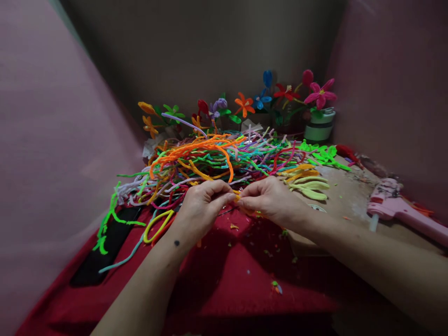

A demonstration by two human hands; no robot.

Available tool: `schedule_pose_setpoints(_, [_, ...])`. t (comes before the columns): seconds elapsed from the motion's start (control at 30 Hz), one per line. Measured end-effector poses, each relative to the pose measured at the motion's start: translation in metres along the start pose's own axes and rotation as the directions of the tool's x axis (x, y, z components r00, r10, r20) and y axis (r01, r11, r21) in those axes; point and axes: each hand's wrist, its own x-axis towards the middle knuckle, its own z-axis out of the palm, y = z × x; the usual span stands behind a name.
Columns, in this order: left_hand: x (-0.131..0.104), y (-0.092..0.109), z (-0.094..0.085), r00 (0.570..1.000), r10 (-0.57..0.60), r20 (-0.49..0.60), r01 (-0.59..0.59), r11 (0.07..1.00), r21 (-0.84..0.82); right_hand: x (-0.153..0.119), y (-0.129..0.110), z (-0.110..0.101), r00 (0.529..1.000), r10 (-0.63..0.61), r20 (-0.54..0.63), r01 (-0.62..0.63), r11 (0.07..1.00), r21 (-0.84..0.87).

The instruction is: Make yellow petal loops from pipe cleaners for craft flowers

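On the red surface (224,289), the tangled pile of fuzzy wires (206,154) across the centre could snag and drag if brushed. The glue gun (383,207) at right (hot or cold, I cannot tell) might shift if the right arm (364,242) swings wide. The left arm (150,275) enters from the bottom edge; left hand (201,203) and right hand (271,200) nearly meet mid-frame, thumbs and forefingers pinching a yellow-orange wire (237,192), which uneven pressure could kink.
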Motion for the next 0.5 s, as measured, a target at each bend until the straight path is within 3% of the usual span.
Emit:
schedule_pose_setpoints(0.07, [0.0, 0.0, 0.001, 0.994, -0.108, 0.037, 0.112, 0.984, -0.136, -0.003, -0.002, 0.001, 0.997, -0.068, -0.034, 0.065, 0.995, -0.078])
schedule_pose_setpoints(0.17, [0.001, -0.003, 0.006, 0.967, -0.221, 0.129, 0.255, 0.878, -0.404, -0.007, -0.004, 0.004, 0.972, -0.196, -0.128, 0.167, 0.963, -0.212])
schedule_pose_setpoints(0.3, [0.002, -0.005, 0.012, 0.968, -0.21, 0.141, 0.253, 0.791, -0.557, -0.009, -0.004, 0.008, 0.939, -0.285, -0.193, 0.218, 0.927, -0.305])
schedule_pose_setpoints(0.4, [0.002, -0.004, 0.012, 0.978, -0.191, 0.083, 0.206, 0.822, -0.531, -0.005, -0.001, 0.007, 0.98, -0.155, -0.124, 0.143, 0.985, -0.095])
schedule_pose_setpoints(0.5, [0.003, -0.005, 0.01, 0.985, -0.168, 0.043, 0.165, 0.839, -0.518, 0.001, 0.003, 0.005, 0.998, 0.028, 0.058, -0.038, 0.981, 0.188])
